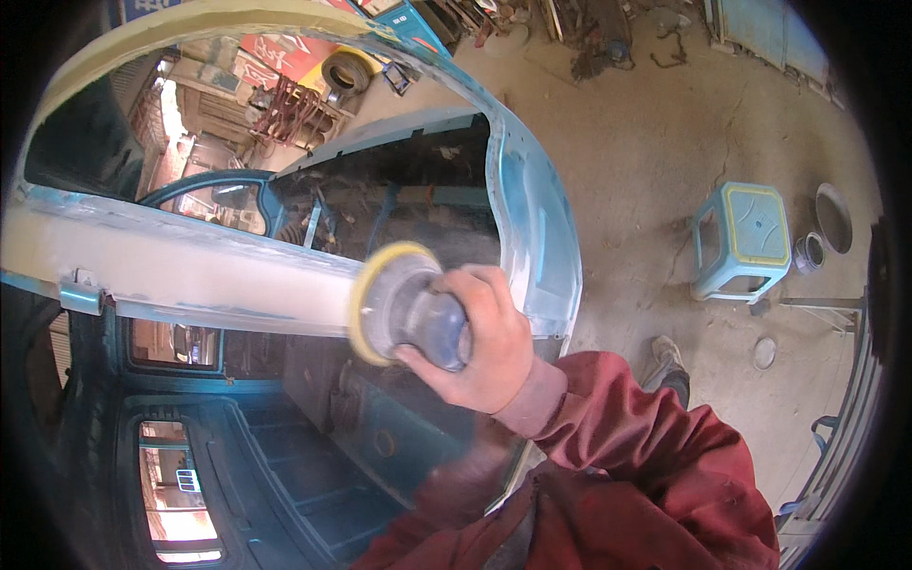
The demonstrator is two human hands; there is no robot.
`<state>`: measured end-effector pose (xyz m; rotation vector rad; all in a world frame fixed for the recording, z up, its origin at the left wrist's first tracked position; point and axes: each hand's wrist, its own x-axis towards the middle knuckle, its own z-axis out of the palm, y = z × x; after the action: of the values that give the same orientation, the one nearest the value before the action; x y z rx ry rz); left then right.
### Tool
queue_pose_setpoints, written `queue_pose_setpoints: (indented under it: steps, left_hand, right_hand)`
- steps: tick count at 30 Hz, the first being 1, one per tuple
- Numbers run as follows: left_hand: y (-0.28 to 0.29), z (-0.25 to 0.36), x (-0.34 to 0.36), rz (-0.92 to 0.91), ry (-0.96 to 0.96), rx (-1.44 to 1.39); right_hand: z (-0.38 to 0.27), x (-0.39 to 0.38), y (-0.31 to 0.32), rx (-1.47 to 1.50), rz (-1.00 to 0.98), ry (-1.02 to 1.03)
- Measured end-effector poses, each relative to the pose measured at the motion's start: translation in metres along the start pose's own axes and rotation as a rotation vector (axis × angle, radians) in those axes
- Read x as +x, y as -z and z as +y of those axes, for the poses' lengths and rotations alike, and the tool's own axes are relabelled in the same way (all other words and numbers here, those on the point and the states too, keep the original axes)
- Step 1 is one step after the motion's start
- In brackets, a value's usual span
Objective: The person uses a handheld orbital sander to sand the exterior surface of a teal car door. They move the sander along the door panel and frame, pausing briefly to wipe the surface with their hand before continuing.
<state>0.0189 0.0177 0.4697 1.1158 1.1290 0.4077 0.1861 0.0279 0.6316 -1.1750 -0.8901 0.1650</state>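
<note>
My right hand wraps round a round orbital sander, thumb below and fingers over the top. The sander has a dark grey-blue body and a yellow-rimmed pad. Its pad is against the right end of a pale, filler-coated strip of a light blue vehicle body shell, though the exact contact is hidden. A faint, smeared shape below, beside a dark red sleeve, looks like my left hand. Its fingers cannot be made out, nor whether it holds anything.
Above the strip is a large window opening, framed by a curved panel. Below lies the dark blue cab interior. On the concrete floor at right stand a light blue plastic stool and a round metal tin. A tyre shows through the opening.
</note>
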Motion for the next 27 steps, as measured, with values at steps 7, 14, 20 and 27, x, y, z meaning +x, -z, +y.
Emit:
queue_pose_setpoints:
  steps: [7,14,20,27]
  left_hand:
    - [0.001,-0.006,-0.022,0.001,0.043,0.039]
    - [0.001,0.022,-0.016,-0.029,-0.045,-0.02]
    - [-0.003,0.034,-0.025,-0.036,-0.063,-0.013]
    - [-0.01,0.039,-0.031,-0.101,-0.094,-0.016]
  right_hand:
    - [0.014,-0.007,0.01,-0.059,-0.024,-0.079]
    - [-0.006,0.01,-0.001,0.008,0.012,0.021]
    - [-0.007,0.023,-0.001,-0.034,-0.016,0.013]
    - [-0.015,0.018,0.003,-0.052,-0.012,0.028]
